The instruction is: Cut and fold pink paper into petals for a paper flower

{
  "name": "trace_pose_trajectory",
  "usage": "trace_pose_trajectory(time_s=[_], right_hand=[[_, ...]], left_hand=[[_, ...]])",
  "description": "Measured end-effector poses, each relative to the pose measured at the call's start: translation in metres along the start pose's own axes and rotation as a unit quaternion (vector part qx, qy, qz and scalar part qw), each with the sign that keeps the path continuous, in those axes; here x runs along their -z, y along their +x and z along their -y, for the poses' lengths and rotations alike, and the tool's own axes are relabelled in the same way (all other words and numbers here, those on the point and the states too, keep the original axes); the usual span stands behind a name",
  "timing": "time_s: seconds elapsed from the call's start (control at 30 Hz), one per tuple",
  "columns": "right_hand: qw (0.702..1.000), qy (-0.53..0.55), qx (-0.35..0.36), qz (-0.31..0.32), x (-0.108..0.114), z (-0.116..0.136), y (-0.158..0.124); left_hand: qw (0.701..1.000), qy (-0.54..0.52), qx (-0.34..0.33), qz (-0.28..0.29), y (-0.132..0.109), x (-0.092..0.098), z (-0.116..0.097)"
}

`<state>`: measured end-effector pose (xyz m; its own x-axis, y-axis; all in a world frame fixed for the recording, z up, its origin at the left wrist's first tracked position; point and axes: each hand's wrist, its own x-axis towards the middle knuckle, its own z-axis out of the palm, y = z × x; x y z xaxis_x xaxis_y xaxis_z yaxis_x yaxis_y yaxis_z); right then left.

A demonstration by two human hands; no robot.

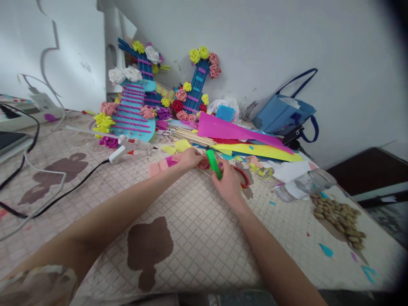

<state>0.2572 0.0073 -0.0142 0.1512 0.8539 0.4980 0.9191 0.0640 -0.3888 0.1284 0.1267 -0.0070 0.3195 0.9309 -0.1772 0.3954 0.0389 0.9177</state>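
Observation:
My right hand (pixel 228 180) is closed around a bright green plastic tool (pixel 213 163) with a dark tip, perhaps a cutter; its exact kind is unclear. The fingers of my left hand (pixel 191 158) are pinched together just left of the green tool, at some salmon-pink paper; what lies between the fingertips is too small to make out. Salmon crepe paper pieces (pixel 154 169) lie under and beside my left wrist. Close to my right hand, the red handle of scissors (pixel 245 177) shows. Thin wooden sticks (pixel 191 136) lie behind both hands.
A white glue gun (pixel 119 154) with its cord rests at left. Behind stand a turquoise panel (pixel 132 112) and a blue panel (pixel 195 85) with paper flowers. Magenta paper (pixel 236 131), a yellow strip (pixel 258 151), a clear jar (pixel 306 185), peanuts (pixel 339 216) and a blue bag (pixel 282 112) occupy the right.

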Motion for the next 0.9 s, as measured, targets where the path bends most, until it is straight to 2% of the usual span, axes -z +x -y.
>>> trace_pose_trajectory(time_s=[0.17, 0.33, 0.43, 0.53, 0.6, 0.7, 0.8, 0.9], right_hand=[[0.994, -0.1, 0.002, 0.05, -0.005, 0.006, -0.002], [0.996, -0.077, -0.001, 0.035, -0.001, 0.006, -0.002], [1.0, -0.011, 0.014, -0.004, 0.005, 0.011, -0.003], [0.996, 0.066, 0.055, -0.016, 0.006, 0.022, -0.007], [0.989, 0.106, 0.1, 0.014, 0.003, 0.032, -0.01], [0.965, 0.138, 0.195, 0.105, -0.007, 0.05, -0.01], [0.937, 0.098, 0.288, 0.173, -0.019, 0.066, -0.001], [0.915, 0.032, 0.344, 0.207, -0.031, 0.078, 0.013]], left_hand=[[0.996, 0.062, -0.065, -0.005, -0.014, 0.015, -0.012], [0.987, 0.096, -0.124, -0.032, -0.039, 0.061, -0.023], [0.97, 0.155, -0.178, -0.061, -0.056, 0.096, -0.015], [0.958, 0.198, -0.194, -0.069, -0.072, 0.122, 0.007], [0.947, 0.237, -0.207, -0.063, -0.082, 0.132, 0.023], [0.932, 0.269, -0.235, -0.066, -0.094, 0.139, 0.041], [0.933, 0.256, -0.247, -0.059, -0.102, 0.14, 0.051], [0.943, 0.234, -0.235, -0.037, -0.105, 0.139, 0.056]])
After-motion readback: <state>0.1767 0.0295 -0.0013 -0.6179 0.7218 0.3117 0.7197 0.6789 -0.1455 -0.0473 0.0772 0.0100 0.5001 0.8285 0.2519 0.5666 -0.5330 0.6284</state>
